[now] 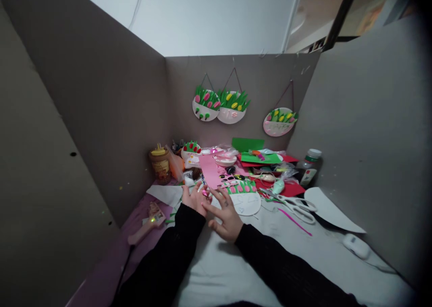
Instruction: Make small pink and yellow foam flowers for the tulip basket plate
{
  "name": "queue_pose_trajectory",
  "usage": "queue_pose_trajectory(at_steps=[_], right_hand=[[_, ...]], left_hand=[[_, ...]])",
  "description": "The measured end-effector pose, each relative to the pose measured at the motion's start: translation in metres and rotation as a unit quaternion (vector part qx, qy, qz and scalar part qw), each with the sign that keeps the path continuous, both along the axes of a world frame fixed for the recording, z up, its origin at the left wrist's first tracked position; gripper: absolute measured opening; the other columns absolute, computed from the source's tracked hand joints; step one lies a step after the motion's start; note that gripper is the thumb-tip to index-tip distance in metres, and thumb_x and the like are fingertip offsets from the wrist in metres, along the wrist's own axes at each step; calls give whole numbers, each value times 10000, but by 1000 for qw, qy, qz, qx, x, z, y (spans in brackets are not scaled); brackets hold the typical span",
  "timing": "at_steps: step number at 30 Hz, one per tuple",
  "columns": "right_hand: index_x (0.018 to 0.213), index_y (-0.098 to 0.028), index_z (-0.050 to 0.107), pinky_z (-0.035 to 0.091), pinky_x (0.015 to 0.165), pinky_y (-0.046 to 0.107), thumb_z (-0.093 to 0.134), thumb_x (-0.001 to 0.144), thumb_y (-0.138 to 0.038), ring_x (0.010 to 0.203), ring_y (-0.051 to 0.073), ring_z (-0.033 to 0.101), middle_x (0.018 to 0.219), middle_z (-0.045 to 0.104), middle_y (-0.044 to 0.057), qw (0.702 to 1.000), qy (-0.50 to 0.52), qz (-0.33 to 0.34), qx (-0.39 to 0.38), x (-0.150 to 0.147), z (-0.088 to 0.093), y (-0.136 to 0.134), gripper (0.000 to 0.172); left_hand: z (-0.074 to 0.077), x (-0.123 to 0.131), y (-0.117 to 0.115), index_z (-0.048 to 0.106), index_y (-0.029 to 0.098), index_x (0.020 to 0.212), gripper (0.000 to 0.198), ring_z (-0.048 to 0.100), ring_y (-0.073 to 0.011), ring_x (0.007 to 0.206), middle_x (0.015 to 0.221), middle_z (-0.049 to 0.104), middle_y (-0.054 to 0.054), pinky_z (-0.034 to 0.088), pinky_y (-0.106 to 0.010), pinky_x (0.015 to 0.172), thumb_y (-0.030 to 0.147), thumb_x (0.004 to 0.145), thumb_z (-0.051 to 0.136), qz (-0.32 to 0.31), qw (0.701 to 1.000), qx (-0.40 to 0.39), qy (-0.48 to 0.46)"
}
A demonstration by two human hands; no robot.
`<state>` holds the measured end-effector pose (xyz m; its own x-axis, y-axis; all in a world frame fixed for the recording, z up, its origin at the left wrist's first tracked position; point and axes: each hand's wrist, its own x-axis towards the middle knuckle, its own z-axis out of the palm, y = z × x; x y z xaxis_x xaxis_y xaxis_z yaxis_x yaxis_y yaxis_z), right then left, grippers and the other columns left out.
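While the left hand is held palm up just left of the lower centre of the frame, a small bright-pink piece is shown at its fingers, on the side turned toward the right hand. By the right hand's extended fingers this piece is approached from the lower right; they are set just beside it, and contact with it cannot be made out. Its long axis is too small to be read. Just beyond both hands, a round white paper plate with green paper grass and pink paper tulips is laid flat on the cloth-covered worktop, its left edge partly hidden by the right hand, which is the nearer of the two.

The left grip is loosely opened, fingers slightly curled; whether the pink piece is only rested there or lightly pinched cannot be told. The right grip is opened too, fingers spread and thumb held apart, with nothing seen to be held; the left palm appears to be touched by its fingertips. To the right of the plate, white-handled metal scissors and a magenta fuzzy stem are left lying.
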<state>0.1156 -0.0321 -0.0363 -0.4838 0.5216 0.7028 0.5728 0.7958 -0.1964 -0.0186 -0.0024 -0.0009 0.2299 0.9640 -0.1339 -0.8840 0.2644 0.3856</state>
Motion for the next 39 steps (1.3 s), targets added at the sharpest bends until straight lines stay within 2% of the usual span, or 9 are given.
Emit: queue_pose_trajectory(at_steps=[2, 7, 11, 17, 22, 27, 31, 36, 39], right_hand=[[1235, -296, 498, 230, 1010, 552, 467, 804, -521, 1301, 354, 119, 1458, 157, 25, 1000, -14, 19, 3, -1, 1, 0, 488], [1290, -249, 440, 236, 1011, 552, 426, 835, -501, 1299, 343, 129, 1446, 190, 63, 999, -6, -37, 3, -1, 1, 2, 520], [1183, -289, 547, 245, 1002, 555, 458, 818, -497, 1294, 342, 149, 1445, 195, 28, 1000, -3, 7, 19, 1, 0, 1, 429], [1244, -265, 494, 233, 1020, 536, 382, 855, -493, 1300, 325, 140, 1434, 198, 47, 1000, 24, -17, 6, 1, 0, 1, 465], [1203, -304, 528, 243, 1010, 537, 428, 824, -526, 1292, 328, 153, 1430, 216, 21, 999, 19, 24, 12, 0, -1, 1, 450], [1250, -276, 486, 232, 1013, 542, 420, 842, -484, 1292, 328, 149, 1437, 210, 41, 1000, 19, -19, 11, 0, 0, 0, 463], [1185, -297, 544, 247, 1007, 533, 477, 804, -505, 1287, 336, 163, 1444, 197, 18, 999, -3, 19, 31, 1, 1, -2, 439], [1245, -239, 489, 247, 1007, 535, 459, 818, -492, 1285, 337, 161, 1437, 211, 67, 999, -11, -27, 26, 1, 2, -1, 497], [1206, -280, 518, 253, 1004, 534, 498, 784, -519, 1278, 336, 184, 1434, 225, 37, 998, -32, 9, 54, 2, 2, -2, 486]], left_hand=[[0, 1, 0, 477, 190, 899, 587, 546, -169, 625, 794, 535, -61, 436, -319, 581, 650, 798, 127, -5, 1000, -2, 8], [0, 2, -1, 482, 182, 913, 579, 533, -164, 617, 826, 540, -73, 420, -302, 556, 650, 797, 162, -12, 1000, 12, 7], [0, 1, 1, 476, 193, 895, 586, 521, -159, 597, 797, 523, -57, 422, -305, 553, 660, 791, 137, 5, 1000, -1, 16], [0, 1, 0, 483, 191, 919, 581, 526, -159, 615, 821, 530, -67, 420, -293, 547, 661, 789, 168, -11, 1000, 6, 12], [-1, 0, 1, 482, 198, 901, 592, 525, -158, 610, 808, 530, -60, 426, -301, 552, 666, 786, 138, -9, 1000, -11, 17], [-2, 0, 2, 489, 191, 912, 587, 527, -161, 614, 822, 538, -68, 423, -299, 550, 670, 782, 177, -8, 1000, -1, 10], [-1, 0, 1, 488, 190, 874, 582, 530, -161, 605, 787, 534, -63, 436, -314, 568, 647, 799, 135, 3, 1000, -6, 12], [-1, 1, 0, 495, 183, 904, 562, 552, -167, 628, 822, 549, -71, 443, -306, 557, 638, 805, 181, -12, 1000, 5, 9], [-2, -1, 1, 493, 174, 865, 575, 542, -161, 605, 787, 542, -69, 449, -311, 557, 637, 806, 156, 4, 1000, 7, -3]])
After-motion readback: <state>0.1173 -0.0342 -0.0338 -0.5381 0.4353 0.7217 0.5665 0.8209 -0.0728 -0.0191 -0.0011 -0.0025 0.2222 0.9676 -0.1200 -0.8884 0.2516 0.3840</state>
